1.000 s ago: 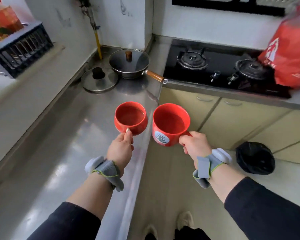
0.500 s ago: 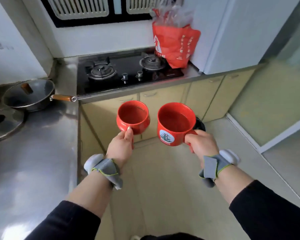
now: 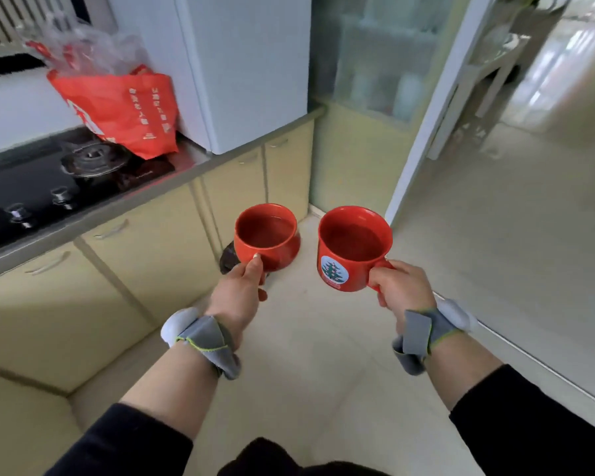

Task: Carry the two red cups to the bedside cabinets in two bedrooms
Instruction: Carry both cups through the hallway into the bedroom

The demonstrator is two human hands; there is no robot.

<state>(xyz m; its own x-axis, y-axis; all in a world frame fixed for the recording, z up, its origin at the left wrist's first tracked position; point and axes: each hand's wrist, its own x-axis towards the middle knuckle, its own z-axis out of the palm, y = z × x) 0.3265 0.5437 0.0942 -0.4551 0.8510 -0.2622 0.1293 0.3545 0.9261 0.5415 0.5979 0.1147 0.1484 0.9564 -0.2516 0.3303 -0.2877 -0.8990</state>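
Red glazed ware, 2 cups, both held in the air over the pale kitchen floor point(image 3: 323, 355), upright, mouths facing up.

Item 1: rounded red cup point(image 3: 267, 237), plain. It sits at 12 o'clock from the left hand point(image 3: 238, 297), touching it; the thumb lies against the near wall just below the rim and the fingers curl closed out of sight on the near side. Dark liquid fills it to a level below the rim.

Item 2: taller red cup with tree emblem point(image 3: 352, 249), a white round badge with a green tree facing the camera. It sits at 10 o'clock from the right hand point(image 3: 401, 286), which is clenched around the handle on the cup's right side. Liquid inside, its surface below the rim.

The 2 cups hang near each other, apart, item 2 at 3 o'clock from item 1.

Wrists: 1 grey strap with a white pod on each, above black sleeves.

Surroundings: black gas hob point(image 3: 49, 180) at 9 o'clock; red plastic bag point(image 3: 128, 108) on the counter's right end, contents not discernible; white fridge point(image 3: 251, 70) at 12 o'clock; yellow cabinet doors point(image 3: 152, 252) below the counter; open doorway point(image 3: 529, 166) at 2 o'clock.
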